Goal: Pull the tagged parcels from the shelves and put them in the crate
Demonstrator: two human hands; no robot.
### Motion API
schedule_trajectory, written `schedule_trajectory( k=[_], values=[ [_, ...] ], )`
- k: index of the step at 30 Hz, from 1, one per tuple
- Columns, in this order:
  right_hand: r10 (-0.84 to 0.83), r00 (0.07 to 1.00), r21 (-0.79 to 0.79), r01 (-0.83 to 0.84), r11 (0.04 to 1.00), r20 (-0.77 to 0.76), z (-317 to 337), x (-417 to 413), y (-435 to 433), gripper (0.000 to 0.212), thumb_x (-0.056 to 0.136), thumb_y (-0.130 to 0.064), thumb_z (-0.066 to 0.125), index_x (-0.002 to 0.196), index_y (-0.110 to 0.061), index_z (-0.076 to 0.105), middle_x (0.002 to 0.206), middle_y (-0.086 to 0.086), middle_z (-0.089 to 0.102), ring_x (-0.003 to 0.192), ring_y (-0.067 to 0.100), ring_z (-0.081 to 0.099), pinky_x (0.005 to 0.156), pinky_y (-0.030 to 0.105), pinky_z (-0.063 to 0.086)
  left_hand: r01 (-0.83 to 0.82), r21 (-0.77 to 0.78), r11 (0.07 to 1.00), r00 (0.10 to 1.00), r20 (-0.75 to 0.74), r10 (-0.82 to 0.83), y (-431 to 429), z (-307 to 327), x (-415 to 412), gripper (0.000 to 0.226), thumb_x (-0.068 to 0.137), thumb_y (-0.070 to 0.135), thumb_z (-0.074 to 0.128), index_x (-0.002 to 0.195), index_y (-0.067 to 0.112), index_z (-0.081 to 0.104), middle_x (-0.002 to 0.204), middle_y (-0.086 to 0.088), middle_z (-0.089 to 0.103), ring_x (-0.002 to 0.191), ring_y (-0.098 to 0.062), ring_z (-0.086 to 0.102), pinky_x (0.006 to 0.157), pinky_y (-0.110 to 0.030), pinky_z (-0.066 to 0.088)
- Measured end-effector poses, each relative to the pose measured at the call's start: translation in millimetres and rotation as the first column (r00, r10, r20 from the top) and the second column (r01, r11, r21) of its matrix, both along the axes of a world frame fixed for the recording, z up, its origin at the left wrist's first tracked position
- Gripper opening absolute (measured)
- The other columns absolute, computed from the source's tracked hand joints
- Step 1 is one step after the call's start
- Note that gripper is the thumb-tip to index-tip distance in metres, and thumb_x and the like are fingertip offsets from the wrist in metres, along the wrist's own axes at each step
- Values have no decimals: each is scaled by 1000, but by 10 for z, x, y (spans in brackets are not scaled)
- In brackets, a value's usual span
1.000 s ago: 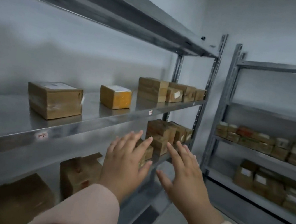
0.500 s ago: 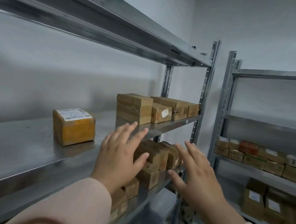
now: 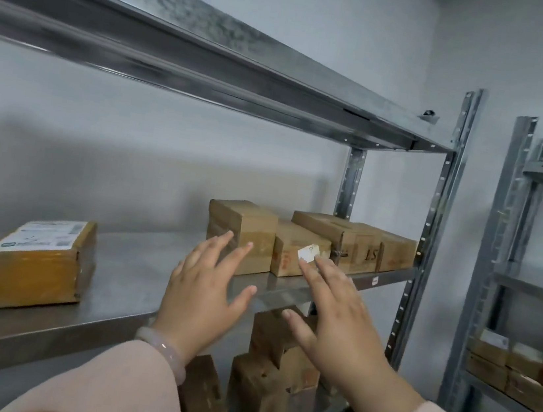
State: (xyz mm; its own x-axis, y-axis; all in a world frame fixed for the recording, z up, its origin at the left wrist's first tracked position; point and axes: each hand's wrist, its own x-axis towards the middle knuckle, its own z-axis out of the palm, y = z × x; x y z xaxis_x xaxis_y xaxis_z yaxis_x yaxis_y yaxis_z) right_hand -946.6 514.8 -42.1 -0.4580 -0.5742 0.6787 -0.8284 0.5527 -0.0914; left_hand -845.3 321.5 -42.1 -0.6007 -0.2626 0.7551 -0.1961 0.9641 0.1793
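Both my hands are raised with spread fingers in front of a metal shelf (image 3: 134, 295). My left hand (image 3: 206, 295) hovers before a tall brown parcel (image 3: 242, 233). My right hand (image 3: 335, 312) reaches toward a lower brown parcel (image 3: 292, 243) that carries a small white tag (image 3: 308, 253); its fingertips are at or just short of the tag. Neither hand holds anything. A yellow parcel (image 3: 39, 265) with a white label sits apart at the left of the same shelf. No crate is in view.
More brown parcels (image 3: 371, 248) line the shelf's right end by the upright post (image 3: 433, 227). Several parcels (image 3: 272, 375) are stacked on the shelf below. A second rack (image 3: 514, 238) with parcels (image 3: 517, 373) stands at the right. Another shelf (image 3: 212, 70) runs overhead.
The view has shifted right along the shelf and closer; the leftmost brown parcel has left the view. Both hands have risen from the lower shelf level to the parcels on the middle shelf.
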Motion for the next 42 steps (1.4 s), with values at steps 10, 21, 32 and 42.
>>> schedule_trajectory(
  k=[10,21,32,42],
  values=[
    [157,984,-82,-150,985,83,58,-897,-620,74,88,-61,44,149,-41,8,160,-11,10,146,8,4,118,33,5,27,217,976,998,-55,-15,-440,349,-944,63,85,47,63,143,34,41,154,-1,30,140,-24,28,113,-34,25],
    [205,969,-154,-183,971,140,176,-1236,-1196,73,90,-55,48,151,-37,14,159,-8,16,146,11,7,119,34,7,53,390,919,998,-56,-34,-933,450,-1493,55,85,40,67,137,30,49,142,-4,41,127,-23,44,103,-26,34],
    [705,583,-768,-203,607,403,443,-1173,-1487,52,95,-48,47,144,-39,34,141,-21,35,127,-3,32,102,20,26,500,548,670,802,-585,-120,-913,481,-767,37,87,31,69,120,43,58,105,18,68,97,-8,67,80,-35,59],
    [890,108,-847,-275,455,443,493,-1020,-1743,37,91,-32,60,127,-40,55,106,-17,71,95,5,69,69,22,56,483,753,446,849,-528,-27,-769,670,-402,53,67,68,68,110,37,64,108,9,66,95,-3,65,85,-39,56]
  ],
)
